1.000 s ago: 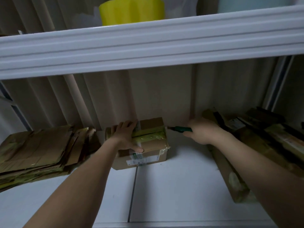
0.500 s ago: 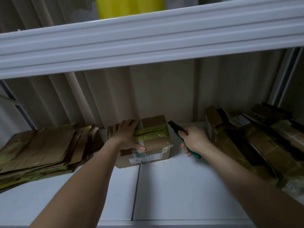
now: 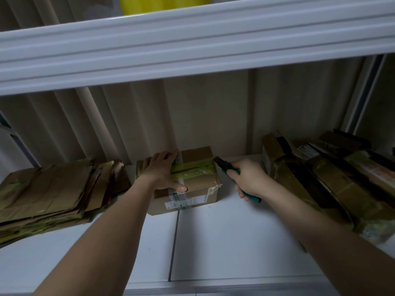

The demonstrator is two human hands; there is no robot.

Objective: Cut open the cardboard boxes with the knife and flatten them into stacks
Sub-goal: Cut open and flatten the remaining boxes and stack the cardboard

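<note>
the right hand [image 3: 248,178], fist around the green knife [image 3: 226,166], has swung its tip to the taped box [image 3: 192,180] (left hand [image 3: 162,174] spread flat, steadying it), so cutting looks imminent.

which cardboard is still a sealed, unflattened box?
The small box in the middle, yellow-green tape across its top, left hand resting on it. The stack to its left is flattened; the pile on the right looks crushed.
</note>
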